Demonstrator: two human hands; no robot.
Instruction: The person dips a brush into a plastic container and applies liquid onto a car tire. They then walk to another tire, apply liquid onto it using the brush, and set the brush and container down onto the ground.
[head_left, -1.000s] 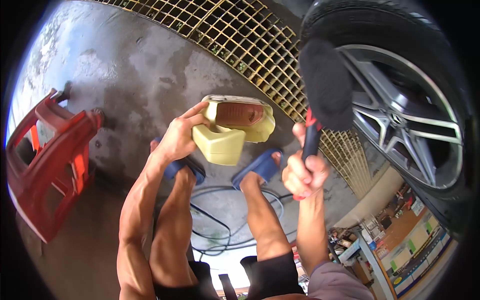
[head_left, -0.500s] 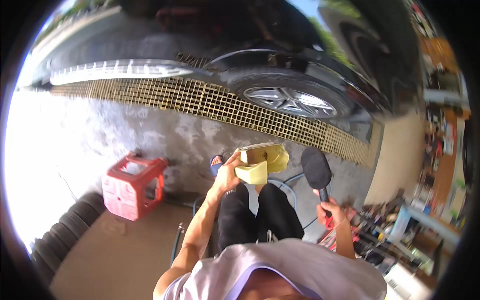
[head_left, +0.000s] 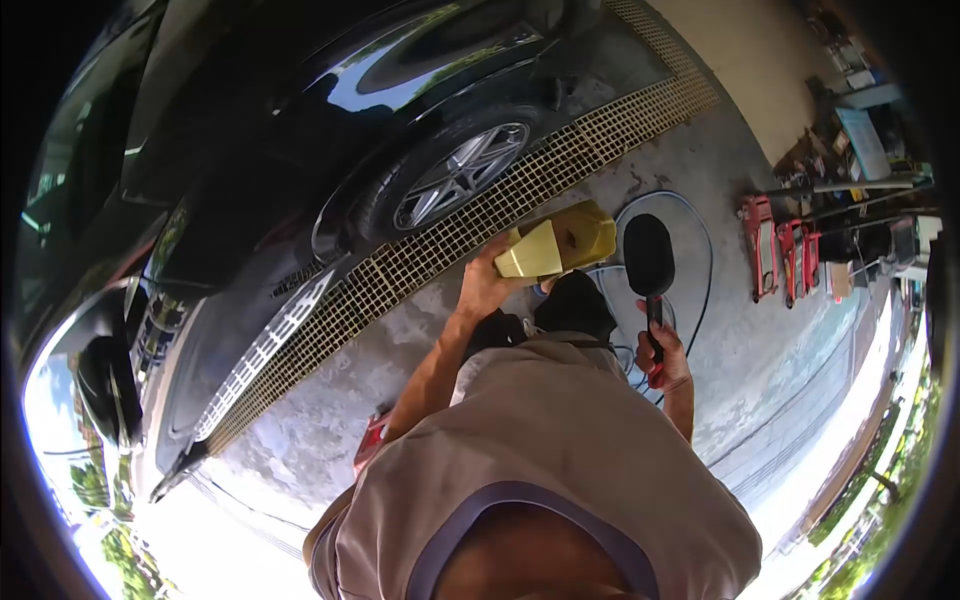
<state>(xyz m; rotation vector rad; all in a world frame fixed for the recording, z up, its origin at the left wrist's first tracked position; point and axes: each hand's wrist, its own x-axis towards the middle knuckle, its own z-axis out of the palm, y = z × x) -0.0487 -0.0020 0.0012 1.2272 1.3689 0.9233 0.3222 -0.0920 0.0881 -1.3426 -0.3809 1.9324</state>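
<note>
My left hand (head_left: 484,282) is closed around a pale yellow plastic container (head_left: 588,236), which looks like a cut-open jug with a dark patch inside. My right hand (head_left: 668,356) grips a wash brush (head_left: 649,255) by its black and red handle. The brush's thick black oval head points up and away from me. Both things are held apart in front of my body, above the floor. Beyond the container stands a dark car (head_left: 230,190), its silver-spoked wheel (head_left: 462,176) close to it.
A yellowish floor grating (head_left: 375,287) runs alongside the car. A blue hose (head_left: 709,245) loops on the wet concrete at the right. Red floor jacks (head_left: 763,248) stand further right, near cluttered shelving. Something red (head_left: 373,440) shows partly behind my left arm.
My body and view have turned to the right, so the car now slants across the left. Both hands keep their hold on the container and brush. The red plastic stool is now mostly hidden.
</note>
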